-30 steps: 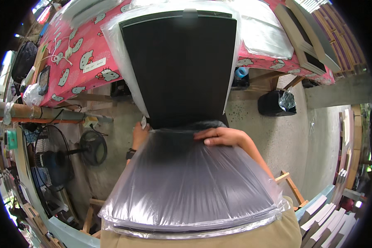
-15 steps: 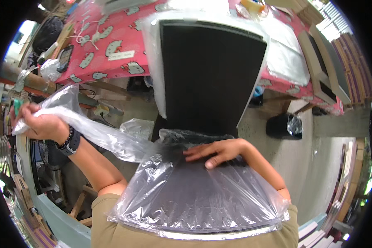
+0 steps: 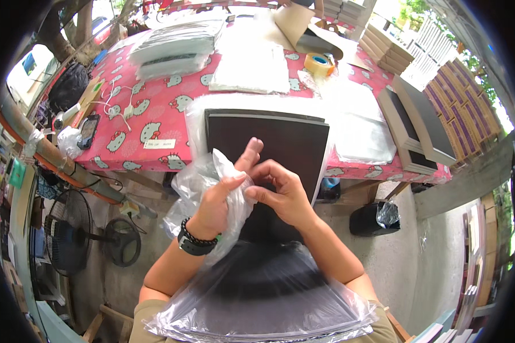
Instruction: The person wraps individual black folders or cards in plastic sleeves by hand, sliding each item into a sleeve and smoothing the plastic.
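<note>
Some plastic: your left hand grips it, right hand curls against it, hold unclear; printed white label at your ten o'clock.

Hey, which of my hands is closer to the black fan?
Left. Your left hand is to the right of the fan; your right hand is farther right, on the left hand's far side.

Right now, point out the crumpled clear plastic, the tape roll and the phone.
Crumpled clear plastic (image 3: 239, 210): head view, on its bunched folds.
Tape roll (image 3: 319, 68): head view, on its amber side.
Phone (image 3: 88, 132): head view, on its dark face.
</note>
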Demonstrator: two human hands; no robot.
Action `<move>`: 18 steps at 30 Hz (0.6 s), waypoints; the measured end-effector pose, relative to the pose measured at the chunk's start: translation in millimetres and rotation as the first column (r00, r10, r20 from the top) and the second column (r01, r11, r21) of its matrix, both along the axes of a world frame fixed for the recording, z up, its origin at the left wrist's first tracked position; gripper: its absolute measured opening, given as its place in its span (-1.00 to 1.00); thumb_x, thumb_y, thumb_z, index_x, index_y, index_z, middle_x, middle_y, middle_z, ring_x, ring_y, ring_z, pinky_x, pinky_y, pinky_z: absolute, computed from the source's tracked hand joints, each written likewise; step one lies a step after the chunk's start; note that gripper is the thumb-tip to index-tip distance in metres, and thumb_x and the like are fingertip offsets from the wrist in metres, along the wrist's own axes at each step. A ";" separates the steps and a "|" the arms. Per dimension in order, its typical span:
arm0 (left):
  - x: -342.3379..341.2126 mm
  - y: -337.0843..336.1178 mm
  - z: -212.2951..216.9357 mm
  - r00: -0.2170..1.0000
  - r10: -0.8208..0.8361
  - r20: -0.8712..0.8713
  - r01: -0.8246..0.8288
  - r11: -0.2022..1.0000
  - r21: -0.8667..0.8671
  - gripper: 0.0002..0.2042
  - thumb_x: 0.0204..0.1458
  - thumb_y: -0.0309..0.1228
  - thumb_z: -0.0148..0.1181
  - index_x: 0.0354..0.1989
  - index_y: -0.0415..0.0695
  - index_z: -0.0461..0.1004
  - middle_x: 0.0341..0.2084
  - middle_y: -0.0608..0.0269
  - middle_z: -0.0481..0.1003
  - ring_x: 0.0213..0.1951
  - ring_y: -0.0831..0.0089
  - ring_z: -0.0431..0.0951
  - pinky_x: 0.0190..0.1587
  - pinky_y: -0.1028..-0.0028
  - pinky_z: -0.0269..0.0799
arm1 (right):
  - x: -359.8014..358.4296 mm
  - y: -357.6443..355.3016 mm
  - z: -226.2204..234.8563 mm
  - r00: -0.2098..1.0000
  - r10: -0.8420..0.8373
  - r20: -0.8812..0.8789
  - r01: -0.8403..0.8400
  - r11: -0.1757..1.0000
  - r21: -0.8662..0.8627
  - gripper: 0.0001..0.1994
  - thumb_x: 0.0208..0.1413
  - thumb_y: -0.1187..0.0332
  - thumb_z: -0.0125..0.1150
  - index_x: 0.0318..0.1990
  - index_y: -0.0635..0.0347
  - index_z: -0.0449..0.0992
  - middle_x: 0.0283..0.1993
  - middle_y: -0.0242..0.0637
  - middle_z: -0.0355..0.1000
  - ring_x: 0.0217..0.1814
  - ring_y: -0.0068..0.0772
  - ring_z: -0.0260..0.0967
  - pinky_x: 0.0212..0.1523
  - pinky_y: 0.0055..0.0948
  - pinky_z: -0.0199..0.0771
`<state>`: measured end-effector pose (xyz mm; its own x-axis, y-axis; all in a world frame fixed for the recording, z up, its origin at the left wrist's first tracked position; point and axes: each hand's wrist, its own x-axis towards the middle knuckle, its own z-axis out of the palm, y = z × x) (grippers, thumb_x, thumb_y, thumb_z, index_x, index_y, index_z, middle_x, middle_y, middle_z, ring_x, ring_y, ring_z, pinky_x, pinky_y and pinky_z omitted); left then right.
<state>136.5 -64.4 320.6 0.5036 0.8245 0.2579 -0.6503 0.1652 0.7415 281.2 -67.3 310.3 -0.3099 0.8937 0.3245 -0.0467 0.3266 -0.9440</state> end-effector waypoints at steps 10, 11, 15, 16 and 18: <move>-6.5 -0.3 -6.1 0.933 0.158 -0.322 -0.193 0.978 -0.080 -0.68 -0.06 -0.48 0.11 -0.12 -0.36 0.33 -0.29 0.16 0.44 -0.28 0.52 0.44 -0.20 0.55 0.36 | 10.0 -10.2 -0.5 0.952 -0.253 -0.172 0.226 0.960 -0.164 -0.90 0.02 0.45 0.09 -0.32 0.25 0.36 -0.45 -0.51 0.29 -0.43 -0.79 0.15 -0.41 -0.76 0.19; -7.1 -1.0 -6.3 0.941 0.156 -0.300 -0.190 0.978 -0.089 -0.67 -0.08 -0.49 0.13 -0.12 -0.36 0.33 -0.29 0.16 0.44 -0.27 0.52 0.44 -0.19 0.55 0.36 | 9.0 -10.6 -0.1 0.946 -0.265 -0.184 0.237 0.958 -0.162 -0.90 0.01 0.45 0.10 -0.32 0.25 0.36 -0.43 -0.50 0.29 -0.41 -0.79 0.15 -0.40 -0.76 0.20; -7.2 -2.6 -3.1 0.952 0.219 -0.213 -0.245 0.964 -0.100 -0.58 -0.15 -0.51 0.20 -0.06 -0.31 0.30 -0.26 0.20 0.42 -0.25 0.54 0.42 -0.20 0.56 0.35 | 3.7 -13.2 6.3 0.939 -0.341 0.034 0.329 0.924 0.195 -0.82 -0.15 0.46 0.23 -0.35 0.24 0.40 -0.36 -0.37 0.32 -0.35 -0.55 0.22 -0.32 -0.59 0.25; -8.2 -3.1 -2.6 0.951 0.234 -0.201 -0.257 0.962 -0.095 -0.57 -0.16 -0.51 0.21 -0.05 -0.30 0.29 -0.25 0.21 0.41 -0.25 0.54 0.42 -0.21 0.56 0.35 | 3.3 -13.9 8.1 0.903 -0.393 0.174 0.307 0.873 0.378 -0.80 -0.19 0.46 0.26 -0.36 0.24 0.41 -0.36 -0.34 0.32 -0.34 -0.48 0.24 -0.31 -0.54 0.26; -9.7 -2.9 -3.5 0.953 0.201 -0.228 -0.222 0.973 -0.069 -0.56 -0.17 -0.49 0.23 -0.06 -0.29 0.30 -0.27 0.26 0.42 -0.27 0.58 0.42 -0.22 0.59 0.34 | 0.8 -17.1 10.8 0.899 -0.373 0.230 0.286 0.898 0.335 -0.82 -0.25 0.45 0.28 -0.43 0.24 0.44 -0.40 -0.30 0.34 -0.30 -0.35 0.24 -0.29 -0.47 0.26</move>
